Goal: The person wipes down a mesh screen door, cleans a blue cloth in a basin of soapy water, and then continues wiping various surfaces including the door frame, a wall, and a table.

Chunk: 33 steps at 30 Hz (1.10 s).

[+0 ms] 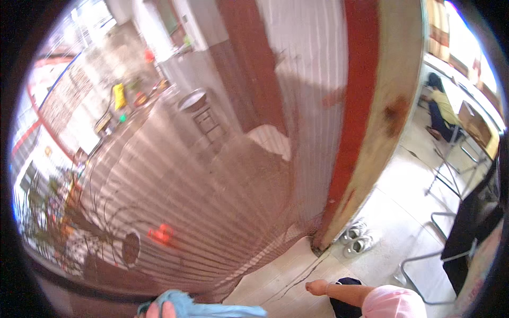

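At the bottom edge, left of the middle, the fingers of my left hand point(161, 311) are closed on a light blue cloth point(206, 310), part of which trails to the right. My right hand point(317, 287) reaches out from a pink sleeve point(393, 304), over the pale tiled floor near the doorway. No object shows in it, but its fingers are too small and blurred to tell how they are held. Dark fabric point(346, 304) lies beneath the right wrist. Both hands are well apart.
A pair of sneakers point(358, 244) stands by the wooden door frame point(391, 107). Indoors, a person in a yellow top point(443, 107) is low to the floor near metal-legged furniture point(453, 175). Outside are a potted plant point(131, 248), an orange object point(162, 234) and a basin point(193, 100) on a stool.
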Available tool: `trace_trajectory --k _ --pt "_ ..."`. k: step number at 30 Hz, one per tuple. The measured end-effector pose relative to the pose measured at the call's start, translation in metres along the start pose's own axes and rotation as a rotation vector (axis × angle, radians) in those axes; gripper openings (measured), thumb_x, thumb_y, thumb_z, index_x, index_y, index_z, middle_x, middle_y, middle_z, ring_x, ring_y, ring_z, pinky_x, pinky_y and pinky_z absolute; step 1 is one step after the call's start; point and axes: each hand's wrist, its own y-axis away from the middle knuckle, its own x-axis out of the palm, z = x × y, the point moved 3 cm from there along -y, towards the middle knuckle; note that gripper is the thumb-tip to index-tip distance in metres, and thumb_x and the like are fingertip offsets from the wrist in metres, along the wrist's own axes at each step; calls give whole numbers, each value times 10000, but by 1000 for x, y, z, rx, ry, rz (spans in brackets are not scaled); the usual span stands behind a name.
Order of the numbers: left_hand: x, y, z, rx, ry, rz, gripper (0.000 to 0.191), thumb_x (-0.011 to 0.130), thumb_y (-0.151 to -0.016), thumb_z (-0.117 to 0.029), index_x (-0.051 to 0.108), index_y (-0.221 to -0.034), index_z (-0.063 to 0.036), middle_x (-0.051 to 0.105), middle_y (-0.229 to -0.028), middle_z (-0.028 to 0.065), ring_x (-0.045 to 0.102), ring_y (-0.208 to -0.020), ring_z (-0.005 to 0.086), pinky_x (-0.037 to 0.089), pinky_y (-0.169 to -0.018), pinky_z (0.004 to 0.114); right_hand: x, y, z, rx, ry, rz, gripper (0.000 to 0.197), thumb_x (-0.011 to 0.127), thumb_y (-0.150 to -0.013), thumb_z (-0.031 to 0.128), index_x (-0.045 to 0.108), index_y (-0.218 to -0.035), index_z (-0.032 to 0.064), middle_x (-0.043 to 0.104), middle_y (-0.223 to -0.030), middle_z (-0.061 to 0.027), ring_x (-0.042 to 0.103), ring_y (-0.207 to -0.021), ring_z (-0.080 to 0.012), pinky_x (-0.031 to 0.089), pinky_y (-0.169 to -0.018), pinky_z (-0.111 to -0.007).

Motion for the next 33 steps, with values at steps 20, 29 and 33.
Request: trace_trajectory --k 20,29,33 --pt "-65 -213 59 -280 690 376 253 632 -588 -259 514 -702 -67 523 -794 59 519 -775 274 382 -697 405 -250 340 215 410 -1105 -303 299 553 -865 274 605 -1064 56 659 -876 -52 630 -762 -154 507 -698 -280" --pt "-102 -235 -60 -682 1439 985 255 492 -873 -274 588 -1031 -100 630 -900 183 594 -839 408 457 -701 447 -418 466 362 -390 -552 -912 413 674 -808 298 563 -1138 76 558 -1090 -158 534 -1021 -298 461 -808 -357" --pt "-105 -273 -63 -636 1373 1047 206 549 -834 -221 577 -981 -79 612 -855 186 599 -818 374 454 -686 414 -436 490 338 -213 -763 -750 296 566 -884 311 593 -934 22 601 -802 -185 591 -749 -323 451 -663 -387"
